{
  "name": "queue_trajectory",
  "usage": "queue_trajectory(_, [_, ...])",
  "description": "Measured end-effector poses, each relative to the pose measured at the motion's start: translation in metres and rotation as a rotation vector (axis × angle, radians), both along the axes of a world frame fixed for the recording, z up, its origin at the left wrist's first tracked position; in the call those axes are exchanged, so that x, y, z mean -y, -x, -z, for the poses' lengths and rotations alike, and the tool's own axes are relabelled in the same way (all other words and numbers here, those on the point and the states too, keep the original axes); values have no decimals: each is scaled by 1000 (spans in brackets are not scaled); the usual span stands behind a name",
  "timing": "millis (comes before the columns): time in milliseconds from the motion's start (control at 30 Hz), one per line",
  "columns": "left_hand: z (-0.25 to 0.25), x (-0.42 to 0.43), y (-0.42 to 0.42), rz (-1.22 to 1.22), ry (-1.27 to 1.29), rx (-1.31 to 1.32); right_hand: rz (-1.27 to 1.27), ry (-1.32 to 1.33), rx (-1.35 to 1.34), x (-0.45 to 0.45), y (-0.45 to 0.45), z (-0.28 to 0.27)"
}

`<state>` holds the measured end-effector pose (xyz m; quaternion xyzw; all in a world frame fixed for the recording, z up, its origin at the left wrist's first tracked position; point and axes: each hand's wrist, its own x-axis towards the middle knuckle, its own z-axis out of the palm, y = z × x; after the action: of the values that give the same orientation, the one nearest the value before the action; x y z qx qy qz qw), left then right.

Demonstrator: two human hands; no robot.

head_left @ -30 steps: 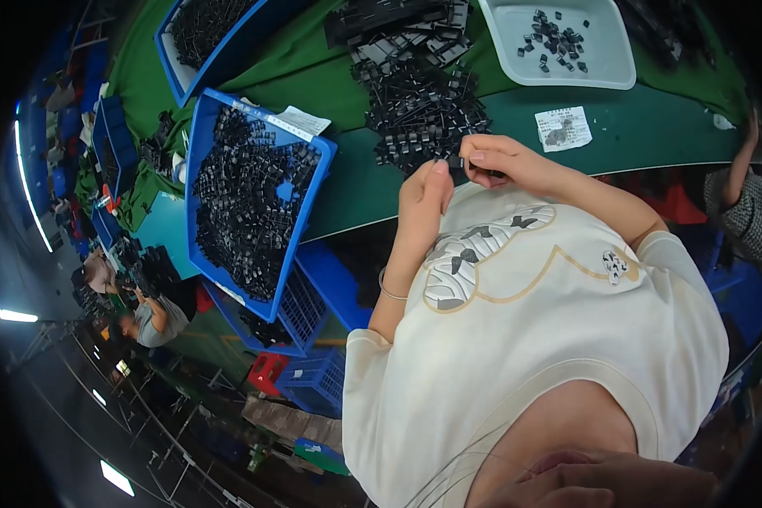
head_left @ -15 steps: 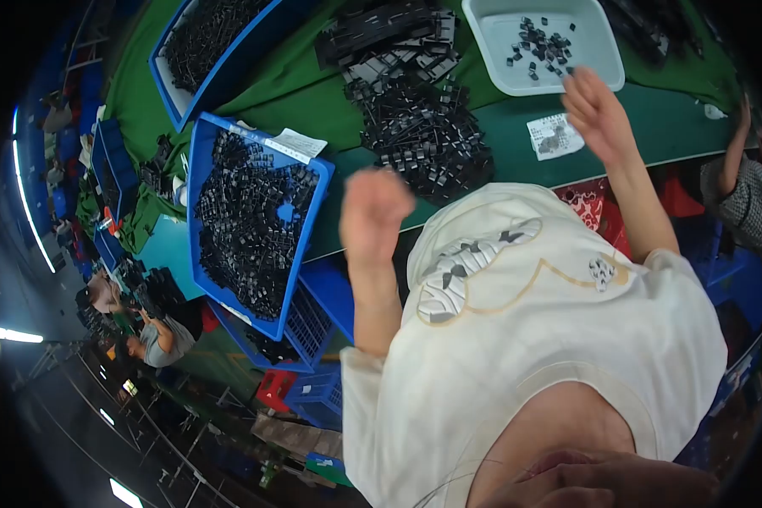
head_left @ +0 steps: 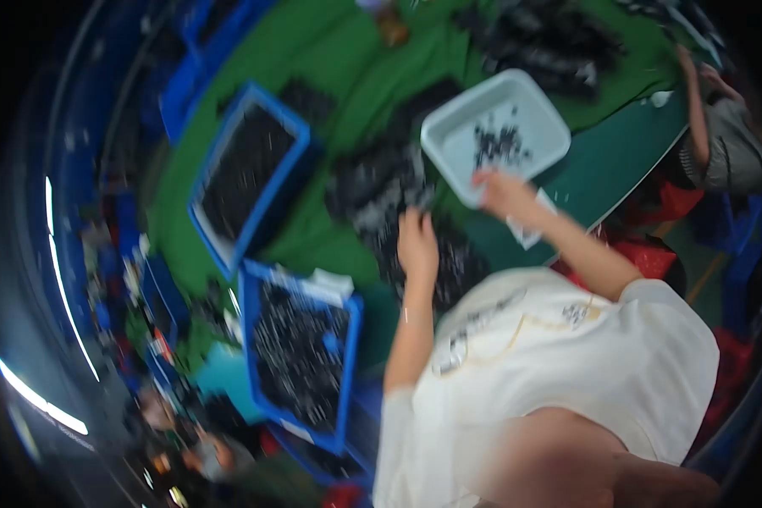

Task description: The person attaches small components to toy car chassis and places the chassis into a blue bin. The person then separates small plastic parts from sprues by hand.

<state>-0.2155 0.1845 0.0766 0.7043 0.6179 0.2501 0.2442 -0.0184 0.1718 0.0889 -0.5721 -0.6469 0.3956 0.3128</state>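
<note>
My left hand (head_left: 417,247) is over the pile of black plastic parts (head_left: 457,264), fingertips pointing away from me. Blur hides whether anything is between its fingers. My right hand (head_left: 505,196) reaches over the near rim of the white tray (head_left: 553,146), its fingers just short of the small black pieces (head_left: 499,146) inside. Those fingers are smeared too, and no held piece can be made out. Flat black parts (head_left: 377,182) lie beyond my left hand.
Two blue bins of black parts stand on the left, one nearer (head_left: 353,372) and one farther (head_left: 300,127). A paper slip (head_left: 529,233) lies partly behind my right forearm. More black parts (head_left: 559,42) lie beyond the tray. Other people (head_left: 728,140) are at both sides.
The view has swung, and the tray and bins sit lower in it. My left hand has moved from beside the near bin to the parts pile. My right hand remains by the tray.
</note>
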Motion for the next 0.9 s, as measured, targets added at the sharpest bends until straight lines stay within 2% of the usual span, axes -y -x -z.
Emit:
queue_trajectory(33, [-7, 6, 4, 3, 56, 118, -14, 209, -80, 7, 18, -35])
queue_trajectory(67, [-17, 12, 5, 34, 101, 89, -60, 178, -199, 12, 31, -27])
queue_trajectory(100, [-31, 21, 3, 106, 103, 133, -114, -29, -286, 14, 43, -8])
queue_trajectory(133, [-33, 28, 4, 185, 112, 105, -291, 39, -171, 6, 47, -19])
queue_trajectory(167, [-41, 32, 3, 199, 158, 90, -322, 2, -205, 12, 51, -13])
queue_trajectory(200, [-43, 36, 8, 233, 174, 57, -369, 124, -103, 15, 48, -22])
queue_trajectory(233, [-47, 39, 14, 266, 202, 1, -426, 40, -36, 16, 45, -17])
queue_trajectory(267, [-62, 44, 13, 324, 193, -119, -525, 150, 9, 16, 43, -22])
queue_trajectory(333, [-71, 52, 14, 390, 517, -179, -645, 67, -206, 28, 46, 9])
queue_trajectory(400, [-49, 74, 35, 411, 842, 249, -793, 85, -157, 31, 46, 10])
queue_trajectory(433, [-50, 78, 38, 415, 998, 468, -1092, -30, -562, 44, 45, 19])
queue_trajectory(467, [-58, 82, 42, 420, 1025, 488, -1034, 93, -576, 51, 39, 27])
queue_trajectory(533, [-105, 90, 44, 423, 1080, 530, -917, 341, -603, 64, 9, -3])
queue_trajectory(600, [-90, 90, 84, 225, 952, 372, -794, 580, -608, 60, -20, -27])
queue_trajectory(667, [-85, 84, 74, 152, 807, 444, -721, 528, -585, 49, -7, -15])
queue_trajectory(700, [-96, 79, 59, 190, 747, 445, -724, 317, -660, 42, 6, -10])
queue_trajectory(767, [-88, 74, 35, 130, 580, 541, -535, 528, -758, 32, 26, -31])
queue_trajectory(800, [-86, 69, 31, 141, 536, 452, -442, 695, -798, 33, 33, -33])
queue_trajectory(867, [-85, 66, 23, 212, 320, 298, -605, 728, -718, 36, 39, -34])
queue_trajectory(900, [-87, 67, 25, 221, 352, 221, -708, 735, -658, 37, 40, -29])
